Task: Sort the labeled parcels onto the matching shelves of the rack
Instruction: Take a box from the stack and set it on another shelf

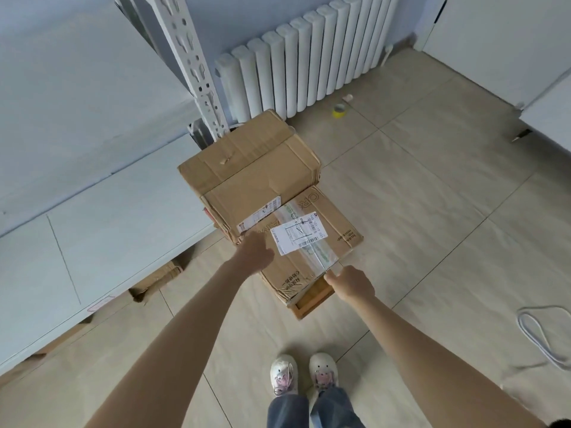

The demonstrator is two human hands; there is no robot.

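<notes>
The room had a pale tiled floor point(417, 211) under a blue-grey wall, with a white radiator point(302, 63) along the far side. On the left stood the rack point(191, 66), its slotted white upright rising past broad white shelves point(102, 217); a small label sat on the front edge of the lowest shelf, too small to read. Brown cartons point(157, 278) showed beneath that shelf on the floor.

In the middle, by the foot of the upright, two cardboard parcels were on the floor. The big box point(247, 168) was further off, with a white label on its near face. The flat box point(309, 248) lay just in front of it and touching it, sealed with clear tape and bearing a white label point(298, 233) on top. It rested on a wooden tray point(315, 299), whose corner stuck out beneath its near edge.

The left hand point(255, 254) lay on the flat box's left side beside the label, fingers stretched forward and mostly straight, pressing on the cardboard rather than curling round it. The right hand point(350, 284) was at the box's near right corner, fingers bent over the taped edge; how far they wrapped beneath could not be told.

Further right, a yellow tape roll point(340, 111) and a small pale cup point(348, 98) sat near the radiator, and a white cable point(543, 332) looped on the floor. The person's pale shoes point(304, 373) stood at the bottom.
</notes>
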